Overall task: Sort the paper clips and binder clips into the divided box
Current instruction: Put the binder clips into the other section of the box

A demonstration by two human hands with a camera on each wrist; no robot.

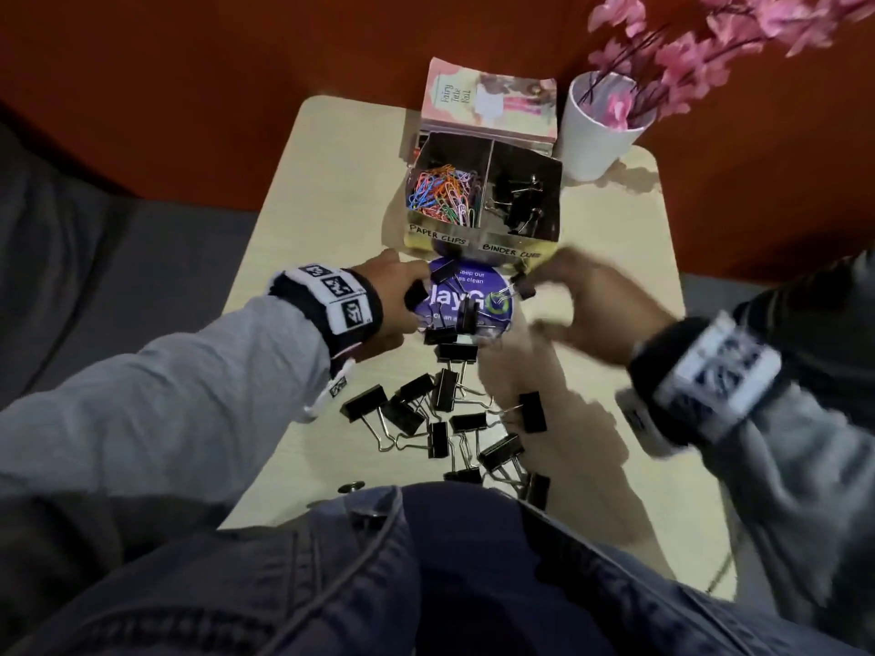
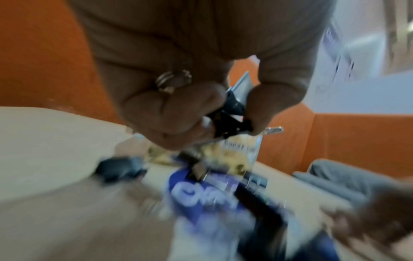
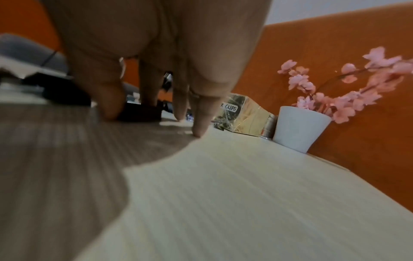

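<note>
The divided box (image 1: pixel 487 149) stands at the back of the table, with coloured paper clips (image 1: pixel 442 191) in its left cell and black binder clips (image 1: pixel 518 201) in its right cell. Several more black binder clips (image 1: pixel 445 414) lie loose on the table near me. My left hand (image 1: pixel 416 295) hovers over a round purple sticker (image 1: pixel 466 300); the left wrist view shows the left hand (image 2: pixel 236 114) gripping black binder clips (image 2: pixel 230 113) between fingers and thumb. Just in front of the box my blurred right hand (image 1: pixel 535 295) reaches down. Its thumb and forefinger pinch one binder clip (image 3: pixel 140 113) lying on the table.
A pink book (image 1: pixel 487 104) lies behind the box. A white pot (image 1: pixel 594 130) of pink flowers (image 1: pixel 686 54) stands at the back right. An orange wall surrounds the small table (image 1: pixel 615 258). Grey cushions sit on the left, and my denim jacket covers the near edge.
</note>
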